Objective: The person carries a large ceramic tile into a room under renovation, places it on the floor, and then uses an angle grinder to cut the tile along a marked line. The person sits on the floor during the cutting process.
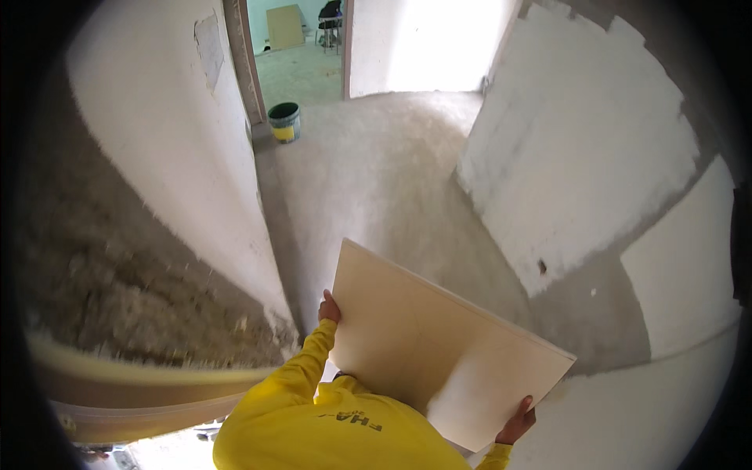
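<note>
A large rectangular beige panel (423, 337) spans the space in front of my chest, tilted so that its right end sits lower in the picture. It is smooth and thin, with a pale sheen near its lower right part; whether it is tile or board I cannot tell. My left hand (329, 307) is closed round its left edge. At the lower right edge, my right hand (517, 421) grips it, some fingers hidden behind. Yellow sleeves cover both my arms.
A dark bucket (284, 123) with a yellow patch stands by the doorway on the grey concrete floor (368, 164). Partly plastered walls rise left (172, 133) and right (580, 141). Beyond the doorway, a tan board (284, 27) leans near a chair (329, 30).
</note>
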The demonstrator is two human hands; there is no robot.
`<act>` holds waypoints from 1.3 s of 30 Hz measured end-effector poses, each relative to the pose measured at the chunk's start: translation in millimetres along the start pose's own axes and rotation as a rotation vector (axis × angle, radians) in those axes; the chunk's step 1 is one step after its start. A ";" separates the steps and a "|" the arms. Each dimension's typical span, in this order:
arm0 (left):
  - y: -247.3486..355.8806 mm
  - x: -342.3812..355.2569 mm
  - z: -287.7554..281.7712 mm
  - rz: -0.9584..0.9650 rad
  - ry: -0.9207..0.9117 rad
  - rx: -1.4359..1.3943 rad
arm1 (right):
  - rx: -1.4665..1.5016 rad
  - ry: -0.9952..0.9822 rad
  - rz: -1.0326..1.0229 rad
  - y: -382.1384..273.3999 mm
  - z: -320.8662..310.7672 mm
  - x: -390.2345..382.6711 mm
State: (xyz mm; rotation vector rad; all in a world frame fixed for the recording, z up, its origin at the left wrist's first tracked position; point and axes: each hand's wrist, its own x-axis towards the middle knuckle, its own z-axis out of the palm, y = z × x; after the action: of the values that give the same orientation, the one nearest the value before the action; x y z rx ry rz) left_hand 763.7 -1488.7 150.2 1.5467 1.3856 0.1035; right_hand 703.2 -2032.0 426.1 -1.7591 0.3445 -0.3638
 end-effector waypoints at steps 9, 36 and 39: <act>229.1 140.8 89.6 0.077 0.115 -0.249 | -0.018 -0.114 -0.019 -42.8 178.9 249.0; 745.1 692.8 201.9 0.018 0.357 -0.180 | -0.006 -0.462 -0.123 -129.0 999.7 850.4; 815.0 746.1 222.6 0.089 0.355 -0.341 | 0.016 -0.367 -0.121 -151.5 1038.6 870.3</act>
State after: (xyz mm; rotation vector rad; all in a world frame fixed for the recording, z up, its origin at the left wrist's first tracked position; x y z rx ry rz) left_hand 1721.5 -898.6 219.2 1.3420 1.4783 0.6627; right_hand 1935.3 -1448.4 410.9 -1.7931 -0.0277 -0.1231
